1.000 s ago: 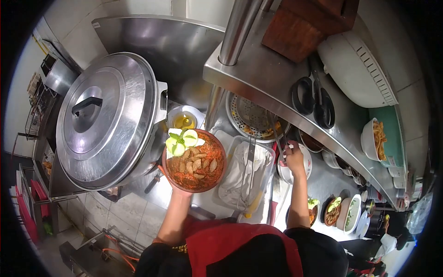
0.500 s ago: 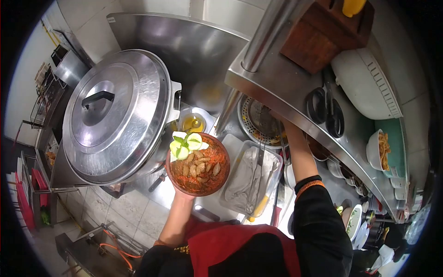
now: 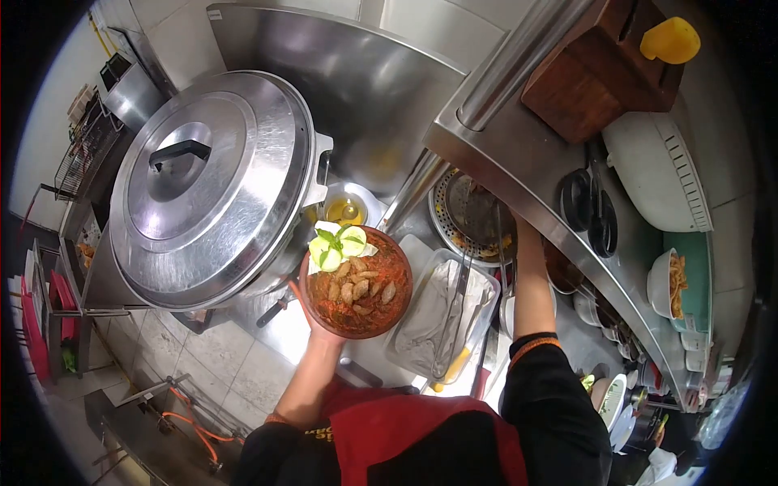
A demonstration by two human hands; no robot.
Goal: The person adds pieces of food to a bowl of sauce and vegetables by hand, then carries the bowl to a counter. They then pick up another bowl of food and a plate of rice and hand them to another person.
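Observation:
My left hand supports a round brown bowl from underneath, its fingers mostly hidden by the bowl. In the bowl is a red, saucy dish topped with brown oval pieces, pale green-white slices and a small green leaf. My right hand reaches in under the steel shelf, beside a round perforated metal pan; the shelf edge covers its fingers, and only the forearm shows plainly. Near that arm, long metal tongs lie across a clear plastic tub with grey-white cloth inside.
A big lidded steel pot stands at left. Behind the bowl is a small dish of yellow liquid. Overhead at right, the steel shelf carries a wooden block, black-handled scissors and a white bowl of fried strips.
The whole view has shifted a little. My left hand still holds the bowl at about the same place before me. My right arm remains under the shelf, slightly straighter.

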